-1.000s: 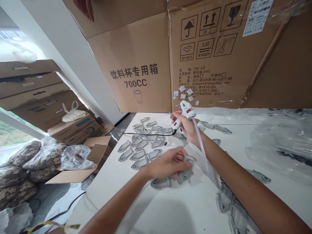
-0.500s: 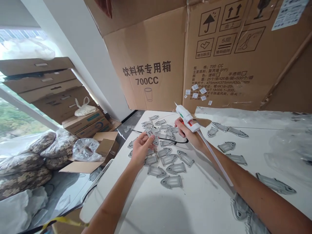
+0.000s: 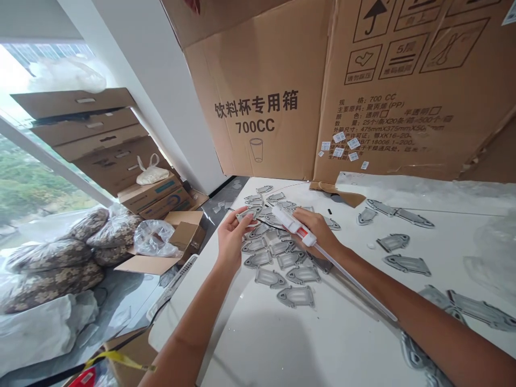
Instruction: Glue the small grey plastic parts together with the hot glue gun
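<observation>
My left hand pinches a small grey pointed plastic piece between thumb and fingers, above the left side of the white table. In my right hand is a white glue gun, its nozzle pointing left toward the held piece; whether they touch I cannot tell. A long clear glue stick sticks out of the gun's rear along my forearm. Beneath both hands lie several matching grey pieces, and a black cord runs among them.
More grey pieces lie on the right of the table, near clear plastic wrap. A large cardboard box stands behind the table. Left of it on the floor are an open carton, camouflage-patterned bundles and stacked boxes.
The glue gun has come down and left, its nozzle turning from upward to toward the piece in my left hand. That piece is tilted differently, and the head view has shifted slightly.
</observation>
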A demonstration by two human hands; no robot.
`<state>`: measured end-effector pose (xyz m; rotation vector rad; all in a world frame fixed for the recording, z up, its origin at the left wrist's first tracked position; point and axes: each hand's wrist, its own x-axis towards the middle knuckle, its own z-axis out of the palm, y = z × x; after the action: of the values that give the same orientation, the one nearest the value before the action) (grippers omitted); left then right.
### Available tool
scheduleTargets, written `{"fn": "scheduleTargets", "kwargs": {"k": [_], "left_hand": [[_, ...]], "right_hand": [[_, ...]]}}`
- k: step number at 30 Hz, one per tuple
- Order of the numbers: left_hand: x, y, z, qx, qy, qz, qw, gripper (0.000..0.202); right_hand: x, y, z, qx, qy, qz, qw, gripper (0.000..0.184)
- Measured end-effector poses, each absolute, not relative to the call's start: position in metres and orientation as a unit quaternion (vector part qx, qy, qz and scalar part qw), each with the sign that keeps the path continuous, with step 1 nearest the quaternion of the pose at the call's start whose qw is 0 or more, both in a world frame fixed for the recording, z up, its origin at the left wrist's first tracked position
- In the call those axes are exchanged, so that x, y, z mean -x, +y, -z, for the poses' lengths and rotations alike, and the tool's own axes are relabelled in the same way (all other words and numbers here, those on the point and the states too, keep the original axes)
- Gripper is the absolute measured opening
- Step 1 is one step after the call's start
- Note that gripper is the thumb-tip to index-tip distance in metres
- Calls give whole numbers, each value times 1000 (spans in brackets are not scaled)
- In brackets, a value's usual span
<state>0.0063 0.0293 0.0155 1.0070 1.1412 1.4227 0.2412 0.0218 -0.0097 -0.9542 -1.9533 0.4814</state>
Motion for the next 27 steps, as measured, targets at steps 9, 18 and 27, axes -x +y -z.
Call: {"fn": "scheduleTargets", "kwargs": {"k": [9,18,27], "left_hand": [[-13,23,-14,-436,496,-610,438,46],[-17,21,-11,-446,484,-624,421,44],[-20,19,-10,-452,482,-623,417,45]], "right_hand": [[-241,17,13,383,-829,-175,367,13],[-237,12,6,394,-837,-169,340,14],[-235,12,7,405,-840,-159,324,16]]}}
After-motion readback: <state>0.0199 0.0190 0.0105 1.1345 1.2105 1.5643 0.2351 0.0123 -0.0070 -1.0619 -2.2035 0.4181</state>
